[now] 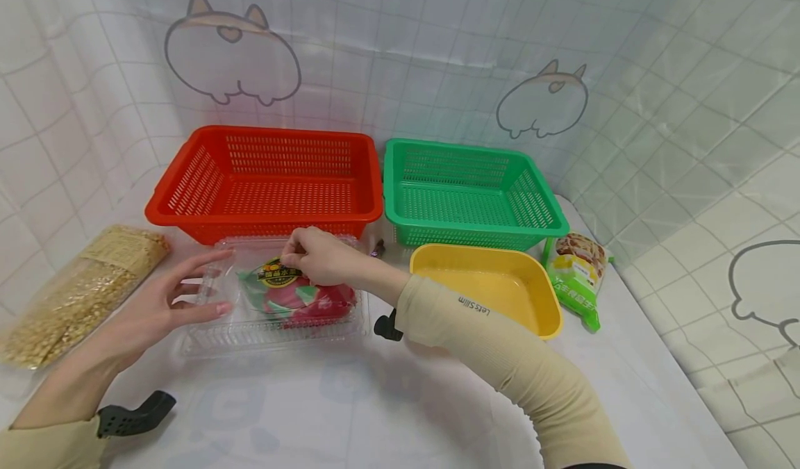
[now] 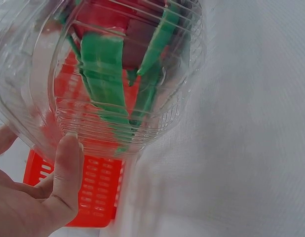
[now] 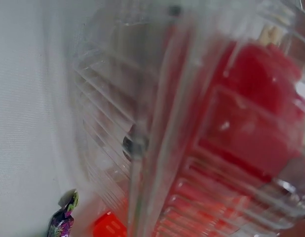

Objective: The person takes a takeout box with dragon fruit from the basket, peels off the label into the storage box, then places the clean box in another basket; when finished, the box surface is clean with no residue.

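A clear plastic box (image 1: 275, 330) lies on the white table in front of the red basket. Inside it is a red fruit with green scales (image 1: 312, 302), under a round label. My left hand (image 1: 215, 285) is at the box's left end, fingers straight and spread, touching it. The left wrist view shows the thumb (image 2: 66, 168) pressed against the box (image 2: 118, 74). My right hand (image 1: 294, 253) lies over the top of the box, its fingertips curled on the lid by the label. The right wrist view shows only the ribbed box (image 3: 118, 123) and the red fruit (image 3: 251, 108) close up.
A red basket (image 1: 281, 134) and a green basket (image 1: 462, 146) stand at the back. A yellow tray (image 1: 544, 295) sits right of the box, with a green snack packet (image 1: 578, 274) beyond it. A bag of pale grains (image 1: 75, 288) lies far left. A small wrapped sweet (image 1: 377, 248) lies behind the box.
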